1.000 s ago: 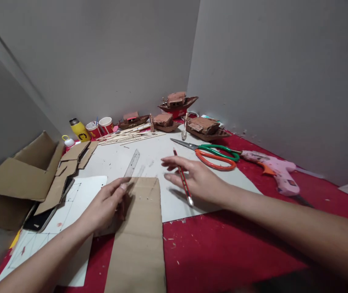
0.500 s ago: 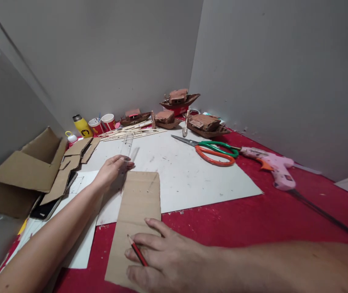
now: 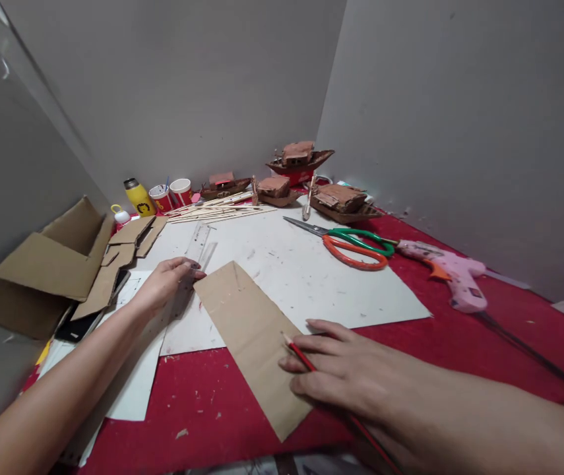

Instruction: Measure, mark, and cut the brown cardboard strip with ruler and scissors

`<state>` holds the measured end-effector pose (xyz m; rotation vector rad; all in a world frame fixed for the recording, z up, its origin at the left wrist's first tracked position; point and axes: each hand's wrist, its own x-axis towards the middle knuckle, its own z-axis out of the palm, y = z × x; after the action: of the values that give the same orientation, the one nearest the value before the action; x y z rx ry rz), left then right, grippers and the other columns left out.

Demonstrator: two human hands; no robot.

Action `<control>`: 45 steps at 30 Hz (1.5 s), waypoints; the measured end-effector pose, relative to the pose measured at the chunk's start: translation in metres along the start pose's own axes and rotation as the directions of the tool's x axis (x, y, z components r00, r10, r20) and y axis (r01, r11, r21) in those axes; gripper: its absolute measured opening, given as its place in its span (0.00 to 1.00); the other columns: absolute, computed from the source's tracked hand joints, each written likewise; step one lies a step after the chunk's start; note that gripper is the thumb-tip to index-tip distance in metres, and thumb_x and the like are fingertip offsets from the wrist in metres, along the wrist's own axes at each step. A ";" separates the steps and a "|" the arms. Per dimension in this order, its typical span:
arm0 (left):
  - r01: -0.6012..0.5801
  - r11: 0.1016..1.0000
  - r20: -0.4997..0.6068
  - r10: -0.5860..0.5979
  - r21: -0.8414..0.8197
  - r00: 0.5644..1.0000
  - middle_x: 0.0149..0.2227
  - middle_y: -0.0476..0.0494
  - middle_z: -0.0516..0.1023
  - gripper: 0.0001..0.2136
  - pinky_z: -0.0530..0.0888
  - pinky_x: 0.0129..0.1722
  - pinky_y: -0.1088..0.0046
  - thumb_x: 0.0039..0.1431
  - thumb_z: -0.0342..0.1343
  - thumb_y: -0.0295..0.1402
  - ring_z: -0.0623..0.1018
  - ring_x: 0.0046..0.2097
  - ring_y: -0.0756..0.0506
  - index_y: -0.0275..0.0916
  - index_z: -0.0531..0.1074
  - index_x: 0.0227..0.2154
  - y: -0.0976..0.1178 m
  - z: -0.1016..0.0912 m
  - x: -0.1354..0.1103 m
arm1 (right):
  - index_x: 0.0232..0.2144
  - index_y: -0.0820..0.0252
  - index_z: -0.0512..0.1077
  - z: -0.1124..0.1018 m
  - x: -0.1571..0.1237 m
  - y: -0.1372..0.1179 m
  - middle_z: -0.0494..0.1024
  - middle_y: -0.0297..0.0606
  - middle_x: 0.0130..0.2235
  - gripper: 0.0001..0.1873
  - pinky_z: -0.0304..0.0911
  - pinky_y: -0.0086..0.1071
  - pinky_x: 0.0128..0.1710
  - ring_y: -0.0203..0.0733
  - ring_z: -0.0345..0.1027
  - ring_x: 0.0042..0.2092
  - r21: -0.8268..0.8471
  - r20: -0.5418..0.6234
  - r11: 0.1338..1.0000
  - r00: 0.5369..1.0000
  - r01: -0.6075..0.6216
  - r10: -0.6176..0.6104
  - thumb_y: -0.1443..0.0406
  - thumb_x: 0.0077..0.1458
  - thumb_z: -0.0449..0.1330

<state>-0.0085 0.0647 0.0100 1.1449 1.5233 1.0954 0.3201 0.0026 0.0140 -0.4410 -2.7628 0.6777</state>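
Observation:
My left hand point(image 3: 163, 285) is closed around the near end of a clear plastic ruler point(image 3: 197, 241), beside the far left corner of a cardboard strip point(image 3: 248, 333). The strip lies slanted, partly over white paper and partly over the red table. A red-and-black pencil point(image 3: 301, 355) is held in my right hand point(image 3: 344, 369), between the fingers, its tip pointing up and left over the strip. The fingers of that hand rest on the strip's right edge. White sheets point(image 3: 136, 389) with drawn lines lie under my left forearm.
Large scissors point(image 3: 355, 251) and a pink glue gun point(image 3: 452, 270) with a cord lie at right. Several model boats point(image 3: 297, 158), thin sticks point(image 3: 217, 210), paper cups point(image 3: 181, 191) and a yellow bottle point(image 3: 139, 196) stand behind. An open cardboard box point(image 3: 44, 264) is at left.
The cardboard strip has turned, its near end swinging right with my right hand. My left hand and the ruler have shifted slightly left. The view has also shifted a little.

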 end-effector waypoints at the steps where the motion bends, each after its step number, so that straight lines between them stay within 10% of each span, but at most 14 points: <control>1: -0.013 1.000 -0.019 0.013 -0.002 1.000 0.32 0.36 0.83 0.08 0.70 0.34 0.69 0.49 0.61 0.36 0.79 0.34 0.42 0.36 0.78 0.29 -0.001 -0.002 0.000 | 0.55 0.49 0.70 -0.002 -0.004 0.002 0.79 0.39 0.51 0.33 0.56 0.45 0.62 0.49 0.66 0.60 -0.002 0.003 1.000 1.000 -0.008 0.008 0.76 0.47 0.59; 10: -0.201 0.973 -0.149 0.184 -0.114 0.972 0.25 0.52 0.70 0.13 0.61 0.21 0.79 0.46 0.66 0.36 0.65 0.24 0.54 0.37 0.81 0.35 0.025 0.008 -0.025 | 0.45 0.57 0.73 0.007 0.005 0.015 0.82 0.44 0.40 0.11 0.72 0.36 0.39 0.46 0.77 0.40 0.336 -0.286 0.914 0.899 -0.229 0.330 0.63 0.60 0.58; 14: -0.194 0.955 -0.067 0.183 -0.225 0.981 0.29 0.50 0.74 0.13 0.69 0.23 0.78 0.44 0.69 0.36 0.75 0.28 0.50 0.39 0.78 0.34 0.034 0.036 -0.050 | 0.47 0.59 0.72 0.004 0.033 0.013 0.81 0.46 0.45 0.18 0.71 0.37 0.46 0.47 0.76 0.46 0.670 -0.223 0.695 0.822 -0.260 0.524 0.56 0.58 0.61; 23: 0.000 0.935 0.147 0.056 -0.356 0.988 0.26 0.45 0.78 0.11 0.74 0.27 0.75 0.46 0.70 0.37 0.77 0.28 0.49 0.35 0.76 0.26 0.022 0.067 -0.072 | 0.35 0.62 0.72 0.016 0.066 0.011 0.75 0.34 0.28 0.26 0.65 0.28 0.27 0.34 0.70 0.26 0.912 -0.014 0.359 0.860 -0.198 0.510 0.46 0.49 0.65; 34: -0.096 0.909 -0.039 0.088 -0.406 0.995 0.24 0.48 0.76 0.13 0.72 0.24 0.80 0.45 0.71 0.38 0.73 0.25 0.53 0.34 0.76 0.24 0.022 0.032 -0.045 | 0.36 0.61 0.70 0.009 0.044 0.011 0.74 0.34 0.27 0.27 0.61 0.23 0.21 0.32 0.68 0.24 0.884 0.140 0.308 0.829 -0.351 0.542 0.44 0.50 0.64; 45: -0.005 0.931 0.184 0.078 -0.365 0.980 0.17 0.54 0.66 0.15 0.66 0.20 0.80 0.49 0.69 0.38 0.65 0.20 0.55 0.36 0.70 0.21 0.017 0.021 -0.047 | 0.38 0.62 0.71 0.001 0.024 0.014 0.76 0.37 0.28 0.25 0.62 0.21 0.22 0.30 0.69 0.24 0.852 0.212 0.319 0.830 -0.415 0.516 0.45 0.55 0.61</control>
<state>0.0226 0.0242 0.0294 0.9961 1.0909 1.1962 0.3010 0.0226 0.0111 -0.9732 -1.7181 2.0042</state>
